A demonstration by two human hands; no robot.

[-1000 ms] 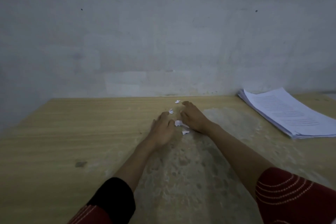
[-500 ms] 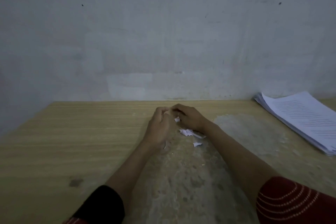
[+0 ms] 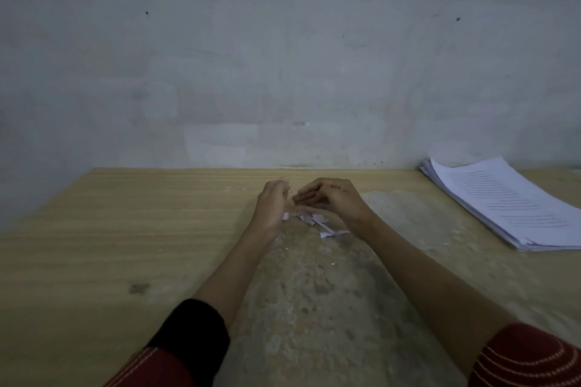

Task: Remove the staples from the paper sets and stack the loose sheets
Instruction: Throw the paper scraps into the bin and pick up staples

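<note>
On the wooden desk (image 3: 125,214), the white printed sheet stack (image 3: 503,201) runs far-left to near-right; my left hand (image 3: 272,207) and right hand (image 3: 333,198) curl, grip unclear.

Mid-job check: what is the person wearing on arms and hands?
No gloves on the left hand or right hand; forearms bare. The left sleeve is dark red with a pale stitched line and a black cuff; the right sleeve is dark red with curved rows of pale dotted stitching.

Paper stack (image 3: 509,204) white w/ grey text lines; table (image 3: 125,214) tan wood grain, grey patch; sleeve (image 3: 528,361) red, white stitching.
</note>
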